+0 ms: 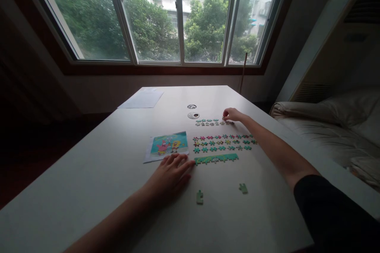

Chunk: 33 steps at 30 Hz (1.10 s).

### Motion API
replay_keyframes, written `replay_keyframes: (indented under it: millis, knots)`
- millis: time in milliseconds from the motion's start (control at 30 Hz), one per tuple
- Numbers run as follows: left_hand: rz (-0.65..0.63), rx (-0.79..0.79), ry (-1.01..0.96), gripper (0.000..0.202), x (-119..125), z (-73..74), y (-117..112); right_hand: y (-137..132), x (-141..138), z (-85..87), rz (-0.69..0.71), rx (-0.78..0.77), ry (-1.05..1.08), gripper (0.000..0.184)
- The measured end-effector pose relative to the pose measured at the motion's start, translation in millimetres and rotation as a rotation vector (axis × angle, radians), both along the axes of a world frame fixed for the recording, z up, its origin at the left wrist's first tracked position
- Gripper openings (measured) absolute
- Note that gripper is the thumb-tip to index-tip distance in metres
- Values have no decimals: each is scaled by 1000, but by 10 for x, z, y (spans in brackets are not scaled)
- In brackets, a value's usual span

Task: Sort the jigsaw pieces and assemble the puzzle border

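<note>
My left hand [173,172] lies on the table with its fingers stretched out. Its fingertips rest by the lower edge of a cartoon picture sheet [169,145] and the left end of a joined green puzzle strip [216,159]. Reaching to the far side, my right hand [233,114] has its thumb and fingers pinched at the upper row of loose puzzle pieces [212,123]. A tiny bit of a puzzle piece [223,118] shows at those fingertips. Several more rows of loose pieces [219,142] sit between that row and the strip.
Two single green puzzle pieces, one on the left [200,197] and one on the right [243,188], lie nearer to me. Two round inserts [193,115] are set in the white table [103,178]. White paper [141,99] lies far left. A sofa [314,126] stands right.
</note>
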<state>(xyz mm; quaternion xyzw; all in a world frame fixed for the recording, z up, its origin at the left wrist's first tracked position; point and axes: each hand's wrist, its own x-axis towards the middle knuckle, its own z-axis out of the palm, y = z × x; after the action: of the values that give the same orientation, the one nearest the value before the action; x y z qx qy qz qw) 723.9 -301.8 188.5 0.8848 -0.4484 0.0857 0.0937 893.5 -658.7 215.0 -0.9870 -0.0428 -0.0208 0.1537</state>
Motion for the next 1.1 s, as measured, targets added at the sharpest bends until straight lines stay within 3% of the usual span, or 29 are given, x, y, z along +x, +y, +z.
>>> replay_keyframes:
  millis: [100,200,333,433,533,667,833,967,1100]
  knots:
    - [-2,-1,3,35,-10,5,10,139,-216,83,38,75,-48,17]
    - [4,-1,14,35,-11,-1,14,335,-630,147,152,174,-11,24]
    - [13,-5,27,35,-15,-19,-5,618,-1405,181,534,442,267,30]
    - [12,-5,26,34,-32,-32,-28,781,-1891,158,617,428,327,23]
    - [20,2,25,34,-55,-39,-44,870,-2122,90,595,340,271,16]
    - [21,9,24,34,-66,-45,-46,885,-2143,9,553,244,100,12]
    - [11,3,19,34,-45,-69,-38,750,-2018,41,466,229,43,16]
    - [12,-6,17,34,-42,-64,-40,468,-1719,71,319,188,-95,19]
    - [16,-4,20,34,-57,-35,-40,29,-1232,52,146,28,-112,20]
